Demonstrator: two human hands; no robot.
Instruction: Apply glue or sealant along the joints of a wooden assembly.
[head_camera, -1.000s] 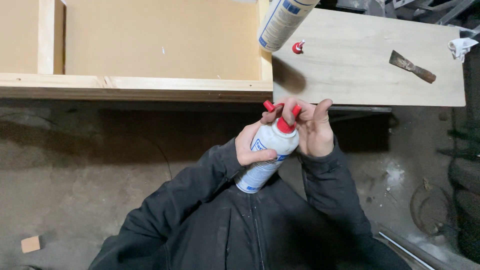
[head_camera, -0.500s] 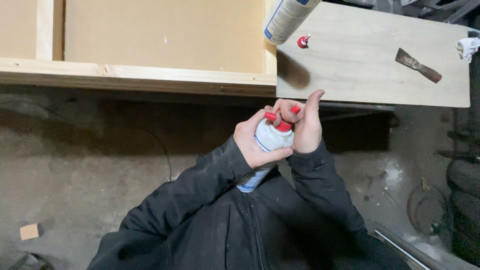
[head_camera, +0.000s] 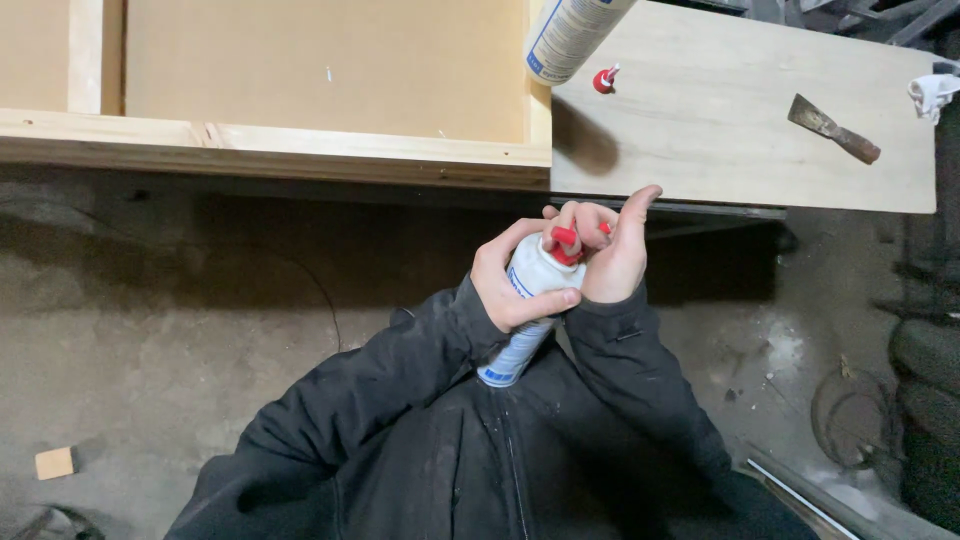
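I am holding a white spray can (head_camera: 524, 310) out in front of my chest, above the concrete floor (head_camera: 150, 330) and just near of the table (head_camera: 760, 150). My left hand (head_camera: 510, 285) is wrapping the upper body of the can, its grip clamped round it with the thumb lying across the front. My right hand (head_camera: 610, 255) is closing its grip on the red nozzle (head_camera: 566, 243) at the top, index finger sticking out toward the table's near edge. The can is looking stiff and smooth, a metal cylinder that I judge light to middling in weight and apt to slip if taken loosely, so the mid-body is the sound place for it. The small plastic nozzle is looking like the fragile part, wanting fingertips only. A second can (head_camera: 575, 35) is standing at the far left of the table, with a loose red cap (head_camera: 604, 80) just to its right and a scraper (head_camera: 832, 128) further right.
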